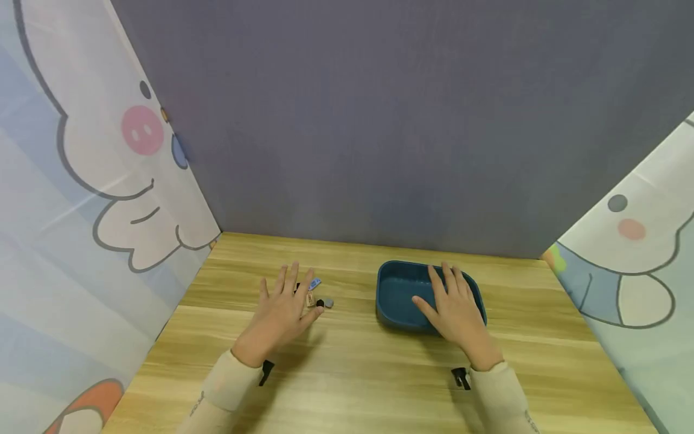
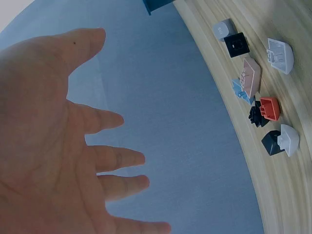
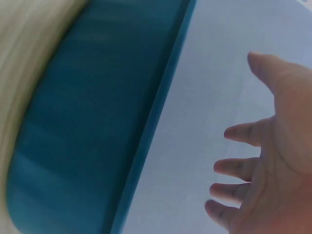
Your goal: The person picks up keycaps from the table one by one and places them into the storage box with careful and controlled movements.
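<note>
My left hand (image 1: 281, 310) has its fingers spread, above several small keycaps, holding nothing. In the left wrist view, the keycaps include a grey one (image 2: 224, 29), a black one (image 2: 237, 45), a pink one (image 2: 250, 76), a red one (image 2: 270, 108) and a white one (image 2: 280, 56). A blue keycap (image 1: 315, 283) shows beyond my left fingers in the head view, where that hand hides some of the others. My right hand (image 1: 455, 310), fingers straight and apart, is over the right part of a dark teal basin (image 1: 387, 313) and holds nothing.
The wood-grain table (image 1: 347, 374) meets a grey-blue upright panel (image 1: 379, 132) at the back. Cartoon-printed curtains hang at the left (image 1: 81, 241) and right (image 1: 640, 253). Black wrist straps show under both sleeves.
</note>
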The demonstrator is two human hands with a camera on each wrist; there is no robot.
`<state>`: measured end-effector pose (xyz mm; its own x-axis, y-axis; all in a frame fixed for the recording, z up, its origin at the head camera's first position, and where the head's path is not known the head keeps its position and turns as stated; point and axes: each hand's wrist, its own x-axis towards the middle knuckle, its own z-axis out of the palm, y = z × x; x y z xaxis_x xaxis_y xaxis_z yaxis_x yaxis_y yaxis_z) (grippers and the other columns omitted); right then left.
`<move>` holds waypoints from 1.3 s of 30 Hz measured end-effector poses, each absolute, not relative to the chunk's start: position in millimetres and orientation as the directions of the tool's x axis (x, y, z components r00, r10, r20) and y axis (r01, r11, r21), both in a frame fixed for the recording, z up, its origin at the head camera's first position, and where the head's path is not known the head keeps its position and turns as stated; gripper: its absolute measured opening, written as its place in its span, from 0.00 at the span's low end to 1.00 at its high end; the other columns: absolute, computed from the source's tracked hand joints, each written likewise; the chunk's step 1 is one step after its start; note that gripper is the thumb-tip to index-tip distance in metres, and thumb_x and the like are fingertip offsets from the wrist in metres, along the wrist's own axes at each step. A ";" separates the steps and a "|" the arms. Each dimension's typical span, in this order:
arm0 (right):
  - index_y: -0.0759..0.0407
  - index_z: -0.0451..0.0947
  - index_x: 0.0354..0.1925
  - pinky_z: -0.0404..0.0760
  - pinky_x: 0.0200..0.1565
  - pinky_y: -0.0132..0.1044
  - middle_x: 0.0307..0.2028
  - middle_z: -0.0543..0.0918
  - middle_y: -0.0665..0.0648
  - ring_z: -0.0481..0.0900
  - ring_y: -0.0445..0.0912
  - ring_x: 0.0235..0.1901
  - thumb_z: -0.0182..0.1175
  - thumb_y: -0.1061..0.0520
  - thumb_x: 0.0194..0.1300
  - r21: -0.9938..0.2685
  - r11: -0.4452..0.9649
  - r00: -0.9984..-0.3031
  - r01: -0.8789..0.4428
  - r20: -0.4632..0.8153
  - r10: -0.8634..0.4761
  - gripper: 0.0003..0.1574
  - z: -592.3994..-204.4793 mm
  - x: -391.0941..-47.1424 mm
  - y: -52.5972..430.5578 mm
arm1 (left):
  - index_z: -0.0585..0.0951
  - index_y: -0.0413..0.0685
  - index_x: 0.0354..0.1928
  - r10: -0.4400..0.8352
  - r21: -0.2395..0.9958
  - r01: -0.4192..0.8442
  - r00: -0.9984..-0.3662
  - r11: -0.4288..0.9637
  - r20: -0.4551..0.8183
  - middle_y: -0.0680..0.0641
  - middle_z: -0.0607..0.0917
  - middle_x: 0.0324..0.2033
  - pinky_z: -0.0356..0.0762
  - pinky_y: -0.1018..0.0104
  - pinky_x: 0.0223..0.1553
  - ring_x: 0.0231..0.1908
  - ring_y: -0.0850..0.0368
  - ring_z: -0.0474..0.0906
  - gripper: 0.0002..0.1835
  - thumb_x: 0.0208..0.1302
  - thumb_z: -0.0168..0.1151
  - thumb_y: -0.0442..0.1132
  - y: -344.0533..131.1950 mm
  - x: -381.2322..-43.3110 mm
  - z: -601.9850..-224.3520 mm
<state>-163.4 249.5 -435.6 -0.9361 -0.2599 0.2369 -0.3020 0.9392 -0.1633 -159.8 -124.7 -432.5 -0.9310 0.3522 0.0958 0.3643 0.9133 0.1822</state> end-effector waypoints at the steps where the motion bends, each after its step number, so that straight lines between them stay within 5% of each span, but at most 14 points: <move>1: 0.64 0.51 0.77 0.53 0.65 0.69 0.74 0.49 0.75 0.45 0.72 0.72 0.53 0.34 0.73 -0.171 0.937 -0.935 -0.304 0.240 -0.259 0.51 -434.5 -164.0 251.7 | 0.47 0.52 0.80 0.352 0.191 0.366 -0.930 0.911 0.102 0.34 0.45 0.76 0.43 0.23 0.63 0.75 0.33 0.40 0.44 0.73 0.49 0.65 -125.6 -160.1 -432.2; 9: 0.74 0.63 0.68 0.69 0.54 0.67 0.60 0.67 0.80 0.66 0.75 0.57 0.65 0.55 0.69 -0.134 0.943 -0.908 -0.306 0.339 -0.246 0.39 -434.4 -172.7 279.9 | 0.60 0.41 0.76 0.354 0.258 0.402 -0.911 0.879 0.213 0.30 0.62 0.71 0.71 0.32 0.54 0.66 0.28 0.62 0.38 0.72 0.59 0.53 -141.9 -162.7 -432.9; 19: 0.84 0.74 0.46 0.78 0.34 0.59 0.35 0.74 0.79 0.75 0.70 0.33 0.63 0.75 0.57 -0.158 0.948 -0.862 -0.277 0.477 -0.172 0.18 -441.8 -182.6 316.3 | 0.66 0.27 0.68 0.314 0.354 0.375 -0.924 0.857 0.219 0.25 0.71 0.61 0.72 0.38 0.56 0.59 0.28 0.70 0.33 0.68 0.66 0.38 -171.8 -168.8 -448.1; 26: 0.84 0.74 0.45 0.78 0.35 0.61 0.36 0.73 0.80 0.75 0.72 0.33 0.60 0.75 0.57 -0.180 0.956 -0.890 -0.232 0.435 -0.134 0.16 -453.6 -185.1 328.0 | 0.75 0.25 0.57 0.284 0.400 0.331 -0.943 0.855 0.174 0.28 0.78 0.50 0.82 0.49 0.45 0.45 0.36 0.81 0.22 0.65 0.65 0.32 -185.8 -176.6 -461.1; 33: 0.85 0.72 0.44 0.78 0.37 0.61 0.36 0.72 0.81 0.75 0.71 0.36 0.55 0.75 0.57 -0.194 0.964 -0.930 -0.180 0.352 -0.103 0.15 -455.6 -187.6 329.2 | 0.80 0.27 0.50 0.234 0.426 0.238 -0.970 0.873 0.064 0.32 0.82 0.45 0.82 0.48 0.43 0.42 0.38 0.82 0.18 0.64 0.66 0.35 -189.7 -179.4 -473.6; 39: 0.85 0.72 0.43 0.79 0.38 0.60 0.36 0.72 0.80 0.75 0.70 0.37 0.53 0.75 0.58 -0.191 0.967 -0.942 -0.170 0.319 -0.103 0.14 -453.5 -188.8 327.5 | 0.81 0.36 0.35 0.203 0.404 0.200 -0.979 0.893 0.037 0.43 0.81 0.31 0.81 0.54 0.35 0.30 0.50 0.79 0.08 0.60 0.68 0.35 -185.6 -180.5 -481.5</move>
<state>-188.8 327.5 -453.5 -0.9421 -0.1030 0.3192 -0.1703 0.9667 -0.1908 -180.5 -185.6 -481.5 -0.9785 0.2027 0.0370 0.2002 0.8927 0.4038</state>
